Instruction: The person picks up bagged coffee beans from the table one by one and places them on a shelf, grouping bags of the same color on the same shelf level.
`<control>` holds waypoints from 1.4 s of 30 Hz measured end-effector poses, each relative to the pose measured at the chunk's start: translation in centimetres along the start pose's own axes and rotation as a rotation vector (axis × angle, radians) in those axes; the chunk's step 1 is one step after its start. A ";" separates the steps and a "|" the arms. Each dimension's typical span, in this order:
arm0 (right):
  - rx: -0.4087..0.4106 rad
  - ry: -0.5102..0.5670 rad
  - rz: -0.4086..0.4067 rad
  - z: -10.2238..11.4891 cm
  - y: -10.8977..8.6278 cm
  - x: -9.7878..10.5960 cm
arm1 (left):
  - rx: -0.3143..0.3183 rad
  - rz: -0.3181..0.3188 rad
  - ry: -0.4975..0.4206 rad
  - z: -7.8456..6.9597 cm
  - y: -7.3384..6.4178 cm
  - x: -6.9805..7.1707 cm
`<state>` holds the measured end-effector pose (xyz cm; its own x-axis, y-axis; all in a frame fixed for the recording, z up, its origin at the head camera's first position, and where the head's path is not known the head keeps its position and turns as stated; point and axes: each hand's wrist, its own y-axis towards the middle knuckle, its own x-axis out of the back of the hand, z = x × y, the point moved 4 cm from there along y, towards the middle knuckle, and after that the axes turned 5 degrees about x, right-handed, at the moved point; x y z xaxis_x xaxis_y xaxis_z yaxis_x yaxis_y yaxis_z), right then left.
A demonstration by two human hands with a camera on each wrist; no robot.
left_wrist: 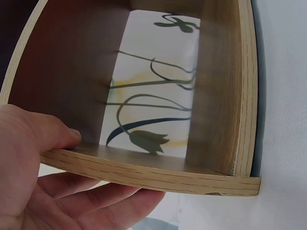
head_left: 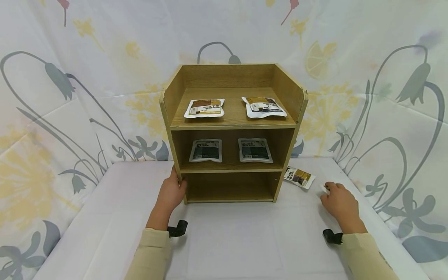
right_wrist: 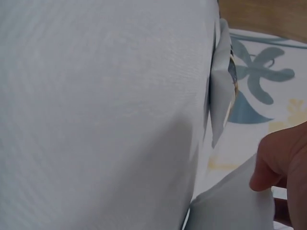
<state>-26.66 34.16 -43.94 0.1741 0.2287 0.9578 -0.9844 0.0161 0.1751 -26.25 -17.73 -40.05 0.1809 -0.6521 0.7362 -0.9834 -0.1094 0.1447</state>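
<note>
A small wooden shelf (head_left: 229,127) with three levels stands on the white-covered table. My left hand (head_left: 169,192) grips its left side panel at the lowest level; in the left wrist view the thumb (left_wrist: 60,132) lies inside the panel and the fingers outside. To the right of the shelf, my right hand (head_left: 341,204) pinches a white packet (right_wrist: 235,201) by its edge, mostly hidden by the hand in the head view. Just beyond it, a white packet with a yellow and brown label (head_left: 299,177) lies on the table against the shelf's right side.
Two packets, one with a brown label (head_left: 204,109) and one with a yellow label (head_left: 265,107), lie on the top level. Two dark-labelled packets (head_left: 206,151) lie on the middle level. A floral cloth (head_left: 140,77) hangs behind and at both sides.
</note>
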 end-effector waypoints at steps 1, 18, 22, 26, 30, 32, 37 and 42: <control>0.004 0.001 -0.028 0.1 -0.1 0.2 | 0.000 -0.001 -0.001 0.0 0.0 0.0; 0.099 0.005 -0.355 1.5 -0.9 2.6 | -0.007 -0.006 0.006 -0.2 0.0 0.1; 0.103 -0.001 -0.386 1.6 -0.9 2.8 | -0.003 -0.003 0.002 -0.3 0.0 0.1; 0.122 -0.003 -0.423 1.8 -1.0 3.1 | -0.006 -0.004 -0.003 -0.3 0.1 0.1; 0.149 0.003 -0.467 2.2 -1.3 3.4 | -0.005 -0.006 -0.001 -0.3 0.0 0.2; 0.155 0.004 -0.475 2.4 -1.4 3.6 | -0.004 -0.004 -0.001 -0.2 0.0 0.2; 0.155 -0.003 -0.465 3.1 -1.6 4.0 | -0.005 -0.008 -0.001 0.0 0.0 0.1; 0.187 -0.004 -0.498 3.8 -1.8 4.5 | -0.002 -0.007 -0.004 0.1 0.2 -0.1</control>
<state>-24.03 31.44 -39.06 0.6201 0.2344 0.7487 -0.7610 -0.0523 0.6467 -26.44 -17.80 -40.17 0.1878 -0.6542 0.7326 -0.9821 -0.1128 0.1510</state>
